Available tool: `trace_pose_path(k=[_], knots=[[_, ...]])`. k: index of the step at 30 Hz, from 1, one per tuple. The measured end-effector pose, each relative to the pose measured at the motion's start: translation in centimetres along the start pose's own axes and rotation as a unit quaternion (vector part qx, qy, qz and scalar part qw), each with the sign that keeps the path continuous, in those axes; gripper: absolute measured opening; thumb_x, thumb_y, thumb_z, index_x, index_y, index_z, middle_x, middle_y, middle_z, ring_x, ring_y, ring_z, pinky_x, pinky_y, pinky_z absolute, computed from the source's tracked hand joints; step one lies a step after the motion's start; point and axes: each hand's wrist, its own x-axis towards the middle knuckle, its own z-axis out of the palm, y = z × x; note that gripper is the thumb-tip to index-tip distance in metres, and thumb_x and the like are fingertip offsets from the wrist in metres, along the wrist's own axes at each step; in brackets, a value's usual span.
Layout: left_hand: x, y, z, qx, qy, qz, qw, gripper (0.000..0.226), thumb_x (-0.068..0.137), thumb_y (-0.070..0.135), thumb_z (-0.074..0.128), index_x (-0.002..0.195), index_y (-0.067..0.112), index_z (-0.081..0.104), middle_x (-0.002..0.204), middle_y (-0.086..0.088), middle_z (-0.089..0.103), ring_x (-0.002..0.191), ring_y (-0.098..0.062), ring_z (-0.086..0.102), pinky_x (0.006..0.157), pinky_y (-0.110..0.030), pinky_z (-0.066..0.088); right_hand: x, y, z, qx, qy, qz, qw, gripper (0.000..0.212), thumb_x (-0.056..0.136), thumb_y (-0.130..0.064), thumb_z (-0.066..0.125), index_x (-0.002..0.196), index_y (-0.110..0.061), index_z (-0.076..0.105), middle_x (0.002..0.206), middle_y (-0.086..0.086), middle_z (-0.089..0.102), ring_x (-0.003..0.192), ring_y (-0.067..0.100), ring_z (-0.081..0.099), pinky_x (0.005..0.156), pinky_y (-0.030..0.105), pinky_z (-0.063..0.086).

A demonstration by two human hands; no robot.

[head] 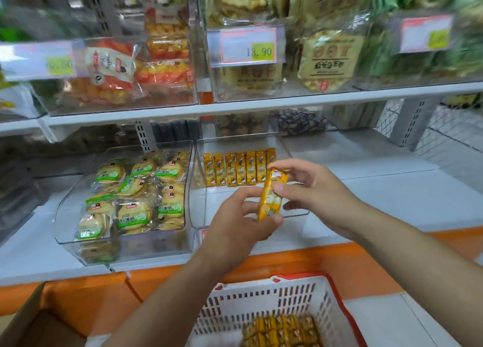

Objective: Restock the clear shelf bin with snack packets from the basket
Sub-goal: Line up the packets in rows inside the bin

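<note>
Yellow-wrapped snack packet (271, 195): clamping fingers on it, left hand (235, 224) low, right hand (313, 187) high, risking toppling standing row (239, 169) in clear bin (194, 190) if inserting crooked.

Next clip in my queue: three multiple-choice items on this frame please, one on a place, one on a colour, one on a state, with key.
1. Where in the clear bin does the row of yellow packets stand? A) at the front lip B) at the far end C) flat in the middle
2. What colour is the rim of the basket? A) blue B) green C) red
3. What holds the lone packet? A) both hands B) one hand C) nothing
Key: 1 B, the row stands upright at the rear; 2 C, red edging tops white mesh; 3 A, the left hand pinches its lower end, the right hand its top.
</note>
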Motion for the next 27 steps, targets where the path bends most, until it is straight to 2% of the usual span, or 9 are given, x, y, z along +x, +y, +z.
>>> trace_pose_path(k=[2,7,10,14,19,21,23,25,27], knots=[[0.7,0.0,0.4,0.052,0.010,0.006,0.999,0.039,0.084,0.024,0.082,0.117,0.029,0.061,0.099,0.005,0.077,0.086,-0.019,0.075,0.084,-0.043,0.060,-0.3,0.3,-1.0,-0.005,0.043,-0.004,0.999,0.032,0.087,-0.012,0.074,0.113,-0.029,0.069,0.099,-0.002,0.072,0.080,0.013,0.071,0.069,0.027,0.058],[5.9,-0.3,-1.0,0.169,0.066,0.029,0.983,0.032,0.089,0.036,0.076,0.116,0.031,0.061,0.090,0.018,0.072,0.081,-0.006,0.068,0.065,-0.022,0.053,0.9,1.4,-4.1,0.028,0.176,0.008,0.984,0.031,0.081,-0.008,0.079,0.107,-0.022,0.069,0.087,-0.009,0.075,0.077,0.011,0.072,0.072,0.031,0.059],[10.2,-1.4,-1.5,0.202,0.088,0.036,0.975,0.024,0.089,0.024,0.075,0.111,0.023,0.065,0.085,0.013,0.073,0.089,-0.013,0.070,0.075,-0.029,0.054,2.2,2.7,-5.4,0.062,0.205,0.021,0.977,0.030,0.079,-0.010,0.081,0.106,-0.018,0.069,0.091,-0.002,0.077,0.082,0.015,0.073,0.076,0.033,0.060],[15.3,-2.8,-1.1,0.245,0.102,0.062,0.962,0.022,0.087,0.022,0.075,0.105,0.026,0.065,0.080,0.015,0.070,0.083,-0.012,0.068,0.073,-0.028,0.055,3.8,4.4,-6.6,0.092,0.208,0.023,0.973,0.028,0.082,-0.009,0.078,0.108,-0.014,0.068,0.091,0.004,0.077,0.080,0.017,0.073,0.076,0.034,0.059],[19.3,-3.1,0.1,0.374,0.055,0.101,0.920,0.033,0.089,0.026,0.076,0.120,0.020,0.066,0.100,0.006,0.064,0.089,-0.017,0.060,0.089,-0.035,0.052,5.2,6.5,-7.7,0.157,0.225,0.033,0.961,0.029,0.084,-0.005,0.074,0.110,-0.013,0.065,0.082,0.006,0.071,0.072,0.021,0.071,0.072,0.034,0.058],[19.4,-2.4,1.0,0.280,0.065,0.097,0.953,0.015,0.094,0.027,0.070,0.108,0.024,0.068,0.093,0.007,0.068,0.080,-0.010,0.061,0.079,-0.031,0.053,5.3,6.9,-8.4,0.220,0.231,0.041,0.947,0.022,0.085,-0.004,0.071,0.103,-0.016,0.067,0.086,0.008,0.067,0.075,0.025,0.071,0.071,0.031,0.059],[18.1,-1.6,2.0,0.054,0.031,0.055,0.997,0.013,0.099,0.037,0.062,0.099,0.026,0.067,0.086,0.008,0.072,0.067,-0.004,0.065,0.067,-0.028,0.053,5.3,7.0,-9.1,0.265,0.229,0.037,0.936,0.011,0.083,-0.006,0.072,0.089,-0.015,0.069,0.087,0.008,0.068,0.081,0.026,0.071,0.074,0.030,0.059],[16.7,-1.2,3.3,-0.089,-0.045,0.013,0.995,0.027,0.091,0.049,0.065,0.105,0.026,0.067,0.091,0.006,0.075,0.073,-0.009,0.071,0.065,-0.027,0.057,5.1,7.0,-9.3,0.280,0.234,0.032,0.931,0.014,0.074,-0.009,0.077,0.080,-0.013,0.065,0.087,0.010,0.068,0.088,0.030,0.072,0.076,0.032,0.060],[15.5,-0.8,4.7,-0.142,-0.068,0.026,0.987,0.029,0.089,0.039,0.073,0.112,0.023,0.066,0.092,0.002,0.075,0.077,-0.014,0.073,0.069,-0.027,0.059,5.0,7.0,-9.0,0.250,0.226,0.028,0.941,0.022,0.069,-0.006,0.078,0.076,-0.012,0.058,0.084,0.012,0.066,0.089,0.033,0.071,0.076,0.034,0.060]])
